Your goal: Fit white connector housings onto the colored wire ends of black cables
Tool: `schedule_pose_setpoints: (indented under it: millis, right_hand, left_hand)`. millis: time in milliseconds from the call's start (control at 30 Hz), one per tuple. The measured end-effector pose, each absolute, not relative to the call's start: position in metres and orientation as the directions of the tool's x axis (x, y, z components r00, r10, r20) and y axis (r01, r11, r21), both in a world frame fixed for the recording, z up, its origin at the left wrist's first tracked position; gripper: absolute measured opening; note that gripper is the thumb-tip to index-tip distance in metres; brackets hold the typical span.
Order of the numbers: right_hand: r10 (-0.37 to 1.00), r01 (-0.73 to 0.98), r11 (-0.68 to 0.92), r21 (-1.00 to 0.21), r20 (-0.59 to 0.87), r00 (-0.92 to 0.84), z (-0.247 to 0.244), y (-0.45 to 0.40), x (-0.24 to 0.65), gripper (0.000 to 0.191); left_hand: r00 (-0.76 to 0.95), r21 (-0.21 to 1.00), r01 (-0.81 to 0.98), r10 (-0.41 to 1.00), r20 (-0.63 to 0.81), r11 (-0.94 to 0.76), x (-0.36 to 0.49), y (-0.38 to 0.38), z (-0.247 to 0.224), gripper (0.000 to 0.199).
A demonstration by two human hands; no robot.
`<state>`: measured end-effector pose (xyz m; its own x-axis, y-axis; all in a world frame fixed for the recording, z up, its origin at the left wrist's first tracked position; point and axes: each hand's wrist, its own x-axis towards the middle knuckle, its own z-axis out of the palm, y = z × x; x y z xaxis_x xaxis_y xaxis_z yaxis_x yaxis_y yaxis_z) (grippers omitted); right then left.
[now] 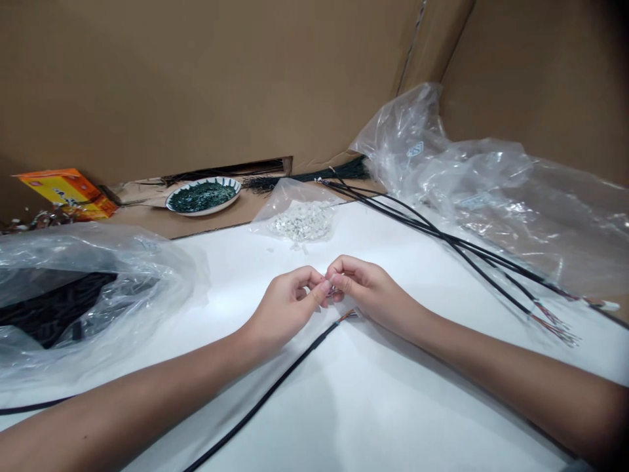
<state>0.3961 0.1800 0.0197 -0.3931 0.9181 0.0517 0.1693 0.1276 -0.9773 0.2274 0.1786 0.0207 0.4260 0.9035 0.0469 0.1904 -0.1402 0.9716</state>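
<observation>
My left hand [287, 305] and my right hand [363, 288] meet above the white tabletop, fingertips pinched together on a small wired part [335, 289]. The fingers hide most of it, so its exact form cannot be made out. Just below the hands, a black multi-core cable [275, 380] runs up from the bottom edge. Its stripped end shows thin coloured wires [347, 315] and lies close to my right wrist, apart from the fingers.
Several long black cables [442, 239] with frayed coloured ends lie at the right. A clear bag of small white connectors [301, 219] stands ahead. Behind it are a plate of green pieces [202, 196] and a yellow-orange box [66, 192]. Plastic sheeting [491, 190] and a bag [88, 295] flank the table.
</observation>
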Motion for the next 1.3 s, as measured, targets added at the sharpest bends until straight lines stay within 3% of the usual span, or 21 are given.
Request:
schedule_pose_setpoints:
  millis: [167,333,633,733,933,1133,1300]
  right_hand:
    - [0.924,0.168,0.102,-0.981,0.031,-0.382,0.016,0.185,0.394,0.020]
    - [0.936,0.166,0.147,-0.975,0.082,-0.343,0.001,0.192,0.391,0.021]
    - [0.903,0.126,0.153,-0.980,0.087,-0.420,0.004,0.207,0.398,0.021]
    - [0.894,0.147,0.148,-0.978,0.069,-0.442,0.004,0.214,0.403,0.020]
    - [0.909,0.263,0.180,-0.948,0.058,-0.412,0.014,0.212,0.408,0.016]
    - [0.938,0.384,0.201,-0.901,0.064,-0.341,0.020,0.202,0.405,0.014]
    - [0.966,0.268,0.138,-0.953,0.071,-0.247,0.016,0.204,0.402,0.018]
  left_hand:
    - [0.430,0.939,0.289,0.902,0.046,-0.185,0.226,0.178,0.024,0.023]
    - [0.478,0.803,0.493,0.876,0.071,-0.334,0.223,0.187,0.034,0.022]
    - [0.612,0.767,0.604,0.743,-0.271,-0.218,0.229,0.220,0.053,0.020]
    - [0.636,0.779,0.574,0.738,-0.227,-0.254,0.232,0.223,0.049,0.023]
    - [0.611,0.768,0.508,0.791,-0.004,-0.389,0.234,0.216,0.038,0.025]
    - [0.572,0.864,0.429,0.819,-0.035,-0.262,0.230,0.213,0.031,0.031]
    - [0.574,0.919,0.322,0.819,0.003,-0.229,0.228,0.209,0.025,0.034]
